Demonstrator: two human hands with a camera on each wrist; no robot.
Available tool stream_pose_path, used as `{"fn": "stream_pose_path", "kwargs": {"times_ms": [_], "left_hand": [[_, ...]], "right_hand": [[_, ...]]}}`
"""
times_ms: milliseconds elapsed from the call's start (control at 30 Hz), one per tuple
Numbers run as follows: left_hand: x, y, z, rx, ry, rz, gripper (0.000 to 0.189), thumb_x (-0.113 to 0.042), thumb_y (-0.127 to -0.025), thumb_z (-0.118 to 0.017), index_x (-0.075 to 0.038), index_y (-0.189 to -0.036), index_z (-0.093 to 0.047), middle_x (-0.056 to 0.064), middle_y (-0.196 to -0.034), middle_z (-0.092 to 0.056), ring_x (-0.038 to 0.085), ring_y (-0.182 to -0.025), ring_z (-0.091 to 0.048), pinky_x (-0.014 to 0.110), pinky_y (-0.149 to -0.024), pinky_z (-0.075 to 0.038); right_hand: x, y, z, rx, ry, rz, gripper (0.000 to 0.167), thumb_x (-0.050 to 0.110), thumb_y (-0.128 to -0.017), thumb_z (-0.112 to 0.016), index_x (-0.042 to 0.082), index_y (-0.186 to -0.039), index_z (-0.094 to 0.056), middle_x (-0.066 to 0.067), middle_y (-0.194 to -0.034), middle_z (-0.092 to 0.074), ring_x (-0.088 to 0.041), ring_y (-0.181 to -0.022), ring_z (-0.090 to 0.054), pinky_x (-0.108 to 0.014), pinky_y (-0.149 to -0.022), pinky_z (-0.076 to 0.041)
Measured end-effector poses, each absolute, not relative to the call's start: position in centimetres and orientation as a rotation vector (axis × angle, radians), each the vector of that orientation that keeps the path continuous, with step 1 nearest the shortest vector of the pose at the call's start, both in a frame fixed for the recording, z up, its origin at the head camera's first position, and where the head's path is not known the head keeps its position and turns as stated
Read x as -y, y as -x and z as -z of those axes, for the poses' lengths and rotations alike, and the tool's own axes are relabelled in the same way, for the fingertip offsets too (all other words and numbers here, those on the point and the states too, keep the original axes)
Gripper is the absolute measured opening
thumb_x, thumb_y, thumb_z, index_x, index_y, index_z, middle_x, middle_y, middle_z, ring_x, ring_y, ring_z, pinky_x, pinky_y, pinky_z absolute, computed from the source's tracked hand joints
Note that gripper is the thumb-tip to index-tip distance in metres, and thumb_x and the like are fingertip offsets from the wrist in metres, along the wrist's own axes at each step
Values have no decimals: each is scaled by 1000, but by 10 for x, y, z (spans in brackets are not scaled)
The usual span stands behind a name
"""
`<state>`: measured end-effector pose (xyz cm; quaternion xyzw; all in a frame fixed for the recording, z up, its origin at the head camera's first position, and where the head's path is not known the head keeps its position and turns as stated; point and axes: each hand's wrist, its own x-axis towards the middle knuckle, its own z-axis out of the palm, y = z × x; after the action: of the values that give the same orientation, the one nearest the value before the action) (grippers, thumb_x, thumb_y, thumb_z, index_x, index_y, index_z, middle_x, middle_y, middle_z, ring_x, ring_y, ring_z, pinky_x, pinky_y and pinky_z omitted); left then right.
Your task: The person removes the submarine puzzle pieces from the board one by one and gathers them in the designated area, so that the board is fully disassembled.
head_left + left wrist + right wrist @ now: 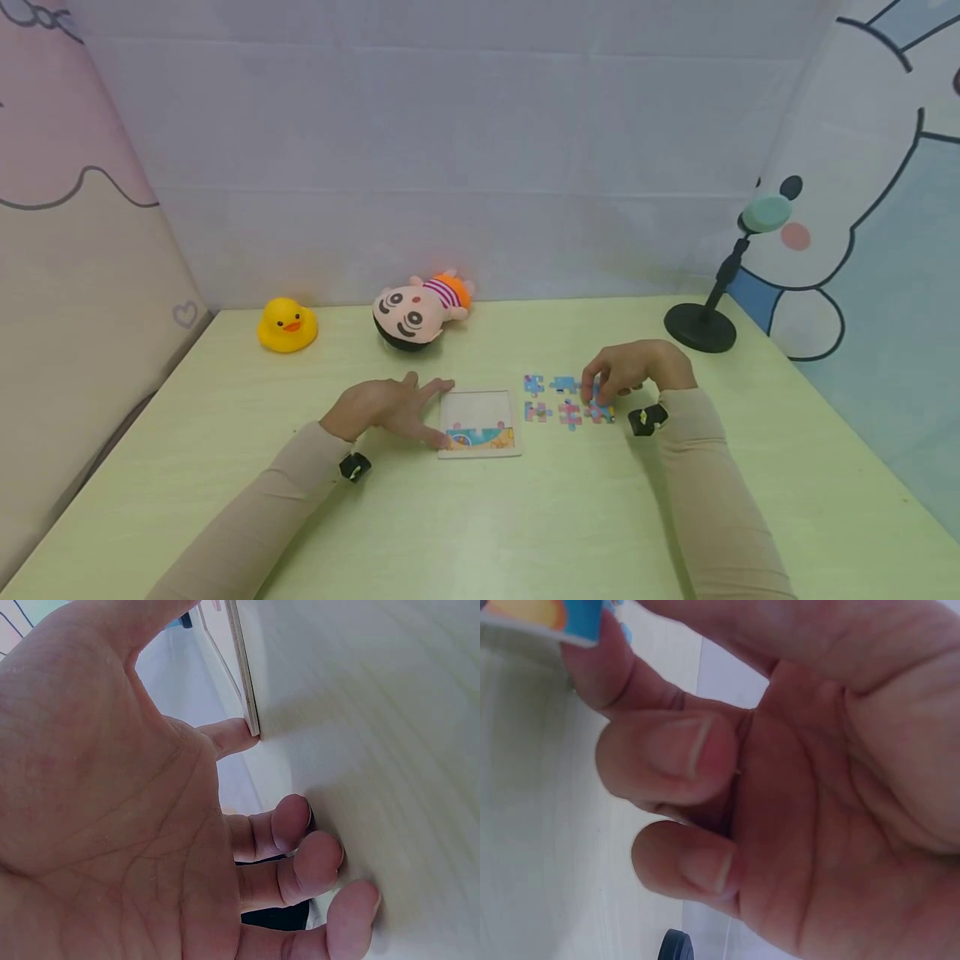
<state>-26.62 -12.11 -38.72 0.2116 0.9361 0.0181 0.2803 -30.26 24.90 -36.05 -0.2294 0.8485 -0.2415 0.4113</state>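
My left hand (390, 408) reaches the left side of a shallow puzzle tray (476, 408), thumb near its lower left corner and index finger at its upper left corner. In the left wrist view that index fingertip touches the tray's corner (251, 724), while the other fingers bend loosely over the table. A strip of joined pieces (483, 438) fills the tray's bottom. With fingertips, my right hand (633, 367) pinches a jigsaw piece (602, 412); in the right wrist view its blue and orange corner (555, 616) shows. Several loose pieces (570, 414) lie in two rows beside it.
A yellow rubber duck (287, 326) sits at the back left, and a plush doll (420, 310) lies near the back wall. At the back right stands a black stand (701, 327) with a pale green head. Printed cloth walls border the table (450, 525).
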Motion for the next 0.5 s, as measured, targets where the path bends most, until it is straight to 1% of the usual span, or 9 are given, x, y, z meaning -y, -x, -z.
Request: {"fn": "stream_pose_path", "kwargs": {"times_ms": [300, 500], "left_hand": [[122, 267, 388, -2504, -564, -58, 98, -74, -81, -64, -31, -159, -22, 24, -141, -40, 34, -97, -57, 56, -88, -47], [121, 267, 386, -2496, -553, -49, 99, -75, -80, -63, -32, -159, -21, 23, -141, -40, 34, -99, -56, 57, -90, -47]], "right_hand": [[-248, 301, 360, -2175, 514, 591, 16, 4, -92, -66, 5, -107, -72, 4, -69, -47, -10, -57, -37, -26, -57, -31], [-246, 302, 357, -2175, 606, 633, 19, 1, -90, -65, 3, -108, -71, 3, -72, -50, -9, -57, -36, -25, -58, -32]]}}
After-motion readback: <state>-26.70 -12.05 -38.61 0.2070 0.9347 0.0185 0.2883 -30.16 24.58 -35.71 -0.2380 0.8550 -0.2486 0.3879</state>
